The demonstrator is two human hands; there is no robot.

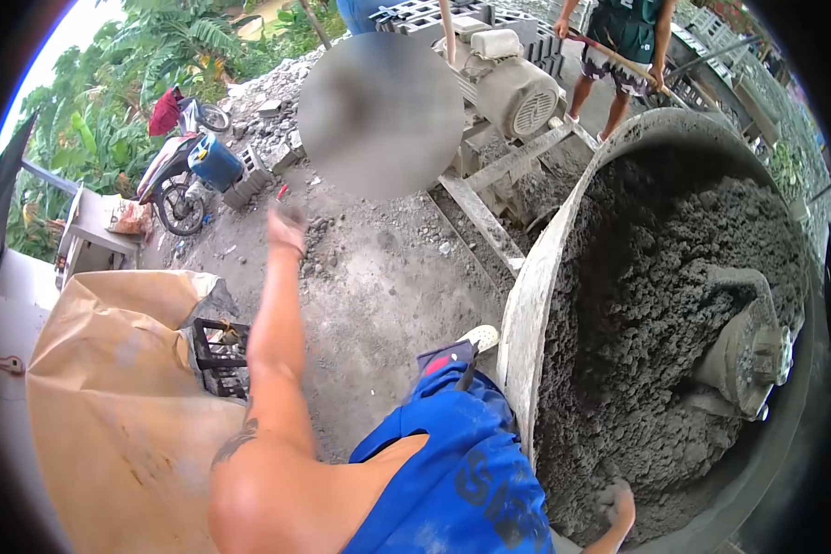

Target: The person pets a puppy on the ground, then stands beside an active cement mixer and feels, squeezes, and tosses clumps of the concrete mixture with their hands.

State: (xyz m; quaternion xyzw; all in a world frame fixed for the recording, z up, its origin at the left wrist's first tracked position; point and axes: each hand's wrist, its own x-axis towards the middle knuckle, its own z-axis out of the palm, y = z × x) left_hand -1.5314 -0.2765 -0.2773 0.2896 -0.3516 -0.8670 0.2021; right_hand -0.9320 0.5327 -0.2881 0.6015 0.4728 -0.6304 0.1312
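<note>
My left hand (288,228) reaches forward over the dusty ground, its fingers loosely apart and grey with dust. A small red object (283,192) shows just beyond the fingertips; whether it touches them is unclear. At the lower right, my right hand (617,503) is inside a large round mixer drum (523,342). Its grey-coated fingers are curled against the damp concrete mix (609,388), with some of the mix at the fingertips. A mixing paddle (739,355) coated in cement sticks up out of the mix, farther right than my hand.
Behind the drum sits a dusty motor (526,97) on a metal frame (485,222). A person (623,46) holds a long handle nearby; a blurred patch hides the area beside the motor. A motorcycle (180,189), blue container (215,163), crate (220,355) and tan sheet (129,397) lie left.
</note>
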